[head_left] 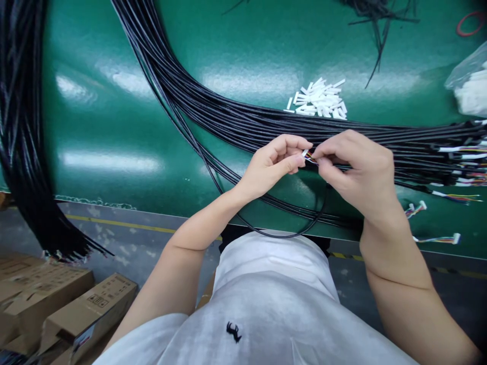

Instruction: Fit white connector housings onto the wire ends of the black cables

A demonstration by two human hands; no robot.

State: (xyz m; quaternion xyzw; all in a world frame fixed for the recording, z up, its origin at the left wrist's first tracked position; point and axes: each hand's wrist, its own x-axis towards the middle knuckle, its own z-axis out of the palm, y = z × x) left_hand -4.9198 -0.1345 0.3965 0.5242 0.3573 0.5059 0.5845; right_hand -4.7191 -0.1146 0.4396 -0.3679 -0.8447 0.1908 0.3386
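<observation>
My left hand (272,162) pinches a small white connector (305,152) between thumb and fingertips. Thin coloured wires (311,158) run from the connector to my right hand (355,165), whose thumb and forefinger are closed on them. Whether every wire sits inside the connector is too small to tell. Both hands are above a thick bundle of black cables (228,109) that crosses the green table (102,126). One black cable loops down over the table's front edge. Just beyond the hands lies a heap of small white connectors (319,100).
At right, stripped cable ends (456,196) show coloured wires, and wired connectors (454,238) lie near the front edge. A plastic bag of white parts (474,88), a red ring (471,24) and black strips (376,30) lie farther back. Another cable bundle (23,126) hangs at left above cardboard boxes (87,309).
</observation>
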